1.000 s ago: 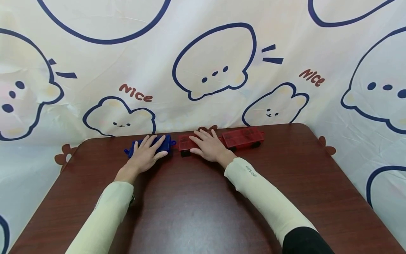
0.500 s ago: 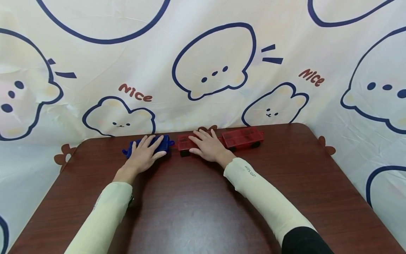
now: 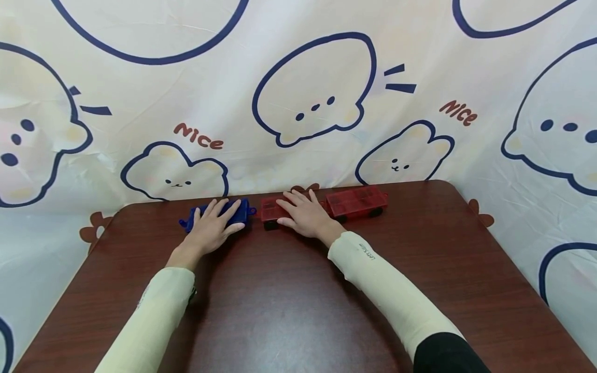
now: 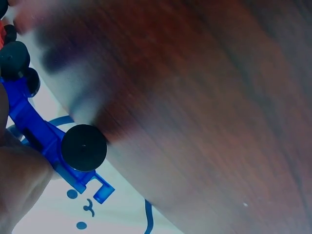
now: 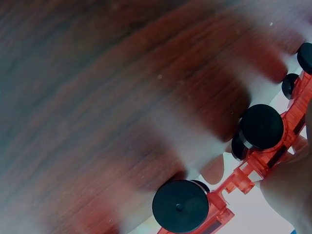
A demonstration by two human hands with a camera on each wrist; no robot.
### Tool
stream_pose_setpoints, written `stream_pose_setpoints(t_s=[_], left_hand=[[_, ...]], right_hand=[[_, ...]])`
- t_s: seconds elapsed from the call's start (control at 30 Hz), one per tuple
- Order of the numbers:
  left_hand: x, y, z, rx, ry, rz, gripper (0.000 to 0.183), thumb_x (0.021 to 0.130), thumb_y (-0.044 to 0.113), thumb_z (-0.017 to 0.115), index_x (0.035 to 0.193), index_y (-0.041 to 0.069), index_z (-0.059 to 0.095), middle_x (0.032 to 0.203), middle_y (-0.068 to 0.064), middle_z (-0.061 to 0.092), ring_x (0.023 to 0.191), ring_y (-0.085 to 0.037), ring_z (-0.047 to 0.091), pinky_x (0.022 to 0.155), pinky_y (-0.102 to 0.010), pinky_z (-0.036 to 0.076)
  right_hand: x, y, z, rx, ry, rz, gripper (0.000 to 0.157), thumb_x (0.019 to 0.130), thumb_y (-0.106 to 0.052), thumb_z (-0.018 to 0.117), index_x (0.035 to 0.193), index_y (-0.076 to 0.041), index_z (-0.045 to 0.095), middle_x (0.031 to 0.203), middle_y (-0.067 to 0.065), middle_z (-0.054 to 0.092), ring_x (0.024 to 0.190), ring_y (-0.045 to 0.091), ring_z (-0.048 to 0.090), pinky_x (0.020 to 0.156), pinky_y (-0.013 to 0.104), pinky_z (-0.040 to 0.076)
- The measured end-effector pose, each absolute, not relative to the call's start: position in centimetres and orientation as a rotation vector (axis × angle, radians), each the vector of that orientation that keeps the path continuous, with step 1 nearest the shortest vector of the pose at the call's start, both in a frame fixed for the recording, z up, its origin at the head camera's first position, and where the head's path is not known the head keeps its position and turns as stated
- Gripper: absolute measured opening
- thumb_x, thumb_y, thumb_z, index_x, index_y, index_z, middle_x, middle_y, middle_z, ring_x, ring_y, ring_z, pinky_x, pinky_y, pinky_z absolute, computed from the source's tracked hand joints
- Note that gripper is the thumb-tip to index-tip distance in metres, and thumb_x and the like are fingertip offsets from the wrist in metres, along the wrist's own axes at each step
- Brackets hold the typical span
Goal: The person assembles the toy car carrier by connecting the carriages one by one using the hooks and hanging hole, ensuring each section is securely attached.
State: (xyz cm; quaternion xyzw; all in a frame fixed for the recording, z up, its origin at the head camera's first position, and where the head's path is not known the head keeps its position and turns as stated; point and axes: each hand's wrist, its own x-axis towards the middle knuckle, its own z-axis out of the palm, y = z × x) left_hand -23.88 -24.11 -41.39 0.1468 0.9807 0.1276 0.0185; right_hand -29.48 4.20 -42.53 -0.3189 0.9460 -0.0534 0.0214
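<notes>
Near the table's far edge, my left hand [image 3: 210, 230] rests on a blue toy train car [image 3: 243, 210], fingers spread over its top. A small hook [image 4: 103, 190] sticks out from one end of the car in the left wrist view, beside a black wheel [image 4: 84, 147]. To the right, my right hand [image 3: 308, 215] lies with extended fingers over a red see-through toy car [image 3: 270, 211]. Behind it in the row stands another red car [image 3: 356, 202]; the right wrist view shows a red coupling [image 5: 239, 181] between the two. The blue car's ring overlaps the first red car's front end.
The cars line up along the back of a dark brown wooden table [image 3: 261, 311]. Right behind that edge hangs a pale cloth [image 3: 280, 166] printed with cartoon faces, which also runs along both sides.
The blue car and my left hand have shifted very slightly left, and the first red car a touch as well. Both hands keep the same pose.
</notes>
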Motion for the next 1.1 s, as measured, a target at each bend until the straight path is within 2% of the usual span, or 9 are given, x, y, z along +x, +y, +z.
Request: stream_pose_setpoints(t_s=[0.77,1.1], left_hand=[[-23.84,-24.46,-41.48,0.417,3.031,0.338,0.073,0.104,0.055,0.046,0.163,0.017,0.024,0.165,-0.025,0.018,0.151,-0.050,0.007,0.112,-0.075,-0.002],[-23.74,-24.68,-41.43,0.411,3.032,0.333,0.073,0.104,0.056,0.044,0.163,0.017,0.024,0.165,-0.025,0.017,0.151,-0.050,0.007,0.112,-0.076,-0.003]], right_hand=[[-29.35,3.58,-42.52,-0.986,2.940,-0.186,0.065,0.105,-0.058,0.041,0.160,-0.024,0.034,0.167,0.003,0.025,0.155,0.023,0.013,0.122,0.059,0.005],[-29.07,3.25,-42.35,-0.988,2.947,-0.112,0.066,0.105,-0.059,0.036,0.162,-0.026,0.030,0.168,0.002,0.021,0.155,0.024,0.013,0.122,0.059,0.004]])
